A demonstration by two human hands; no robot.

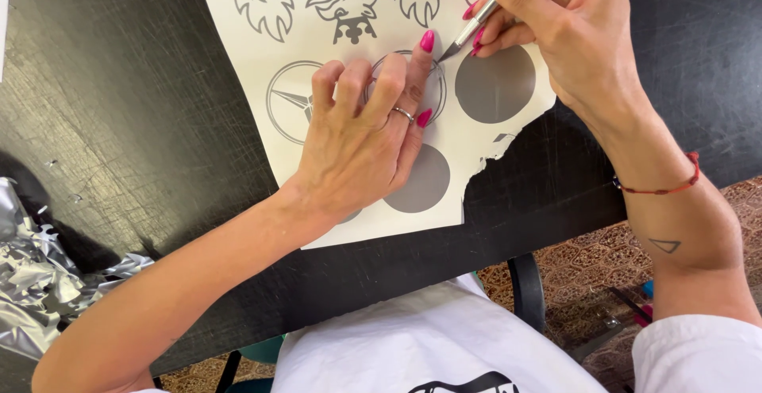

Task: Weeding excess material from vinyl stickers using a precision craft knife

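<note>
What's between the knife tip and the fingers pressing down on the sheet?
Almost nothing: in the head view, the craft knife tip sits beside the left hand's index fingertip, with only a sliver of white sticker sheet between.

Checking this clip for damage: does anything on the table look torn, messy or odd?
Yes. The white decal sheet has a ragged, torn lower right edge near the grey circles, not a clean cut. Crumpled silver foil scraps lie heaped at the black table's left edge.

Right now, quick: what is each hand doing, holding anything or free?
Left hand: holds nothing, pressed flat on the white sticker sheet, fingers spread over a round design.
Right hand: closed on a craft knife, tip at the sheet.
</note>
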